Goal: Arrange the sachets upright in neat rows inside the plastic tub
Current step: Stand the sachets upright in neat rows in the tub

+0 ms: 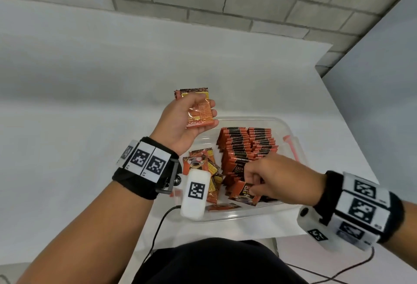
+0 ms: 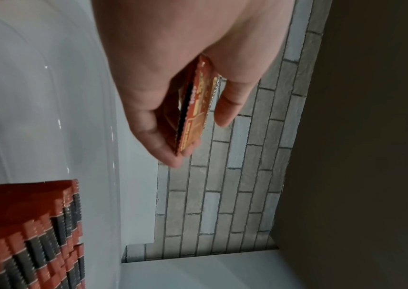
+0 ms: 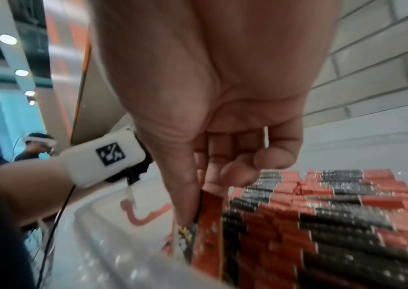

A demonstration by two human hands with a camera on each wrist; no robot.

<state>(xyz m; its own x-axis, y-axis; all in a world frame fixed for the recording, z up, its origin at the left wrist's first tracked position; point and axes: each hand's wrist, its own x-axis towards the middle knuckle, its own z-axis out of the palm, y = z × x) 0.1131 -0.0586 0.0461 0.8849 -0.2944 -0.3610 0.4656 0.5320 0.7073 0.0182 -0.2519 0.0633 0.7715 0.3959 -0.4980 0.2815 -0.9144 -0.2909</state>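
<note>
Progress looks well past halfway. On the white tabletop (image 1: 90, 103), the clear rectangular plastic tub (image 1: 243, 118) already carries two tight rows of red-and-black sachets standing on edge (image 1: 246, 146), filling its right and far part. What is left sits at its near-left corner: a loose heap of orange sachets lying flat and crossed (image 1: 203, 166), with one more flat near the front wall. The left hand (image 1: 180, 123) is raised over the tub's far-left rim, fingers and thumb curled round a small stack of orange foil sachets (image 1: 198, 108); the left wrist view shows them pinched edge-on. The right hand (image 1: 270, 177) reaches low at the near end of the rows, thumb and forefinger pinching a single red sachet (image 1: 244, 192) tilted just beside the last standing ones. By my reading, that sachet goes in next, then the held stack, then the heap.
</note>
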